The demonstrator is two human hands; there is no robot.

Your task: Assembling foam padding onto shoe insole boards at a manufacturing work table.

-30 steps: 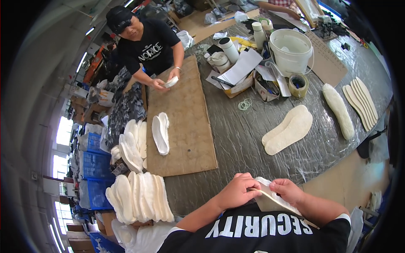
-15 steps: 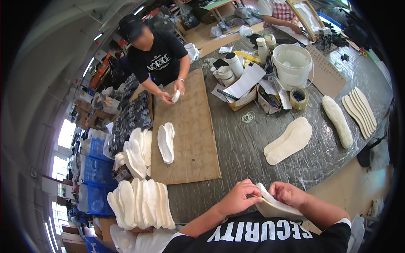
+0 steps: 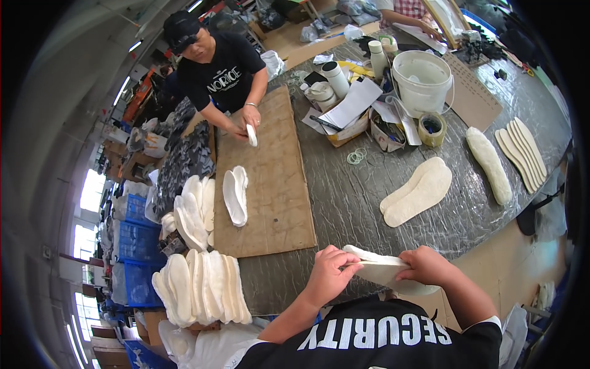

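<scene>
Just off the near edge of the bench (image 3: 344, 224), I have the pale insole (image 3: 384, 275) held between both hands, its long axis running left to right, right end nearer. The left hand (image 3: 330, 273) has fingers pinching its left end; the right hand (image 3: 429, 267) pinches farther right, neither clearly closer. Against half a second ago, the hands sit wider apart, showing more broad face.
</scene>
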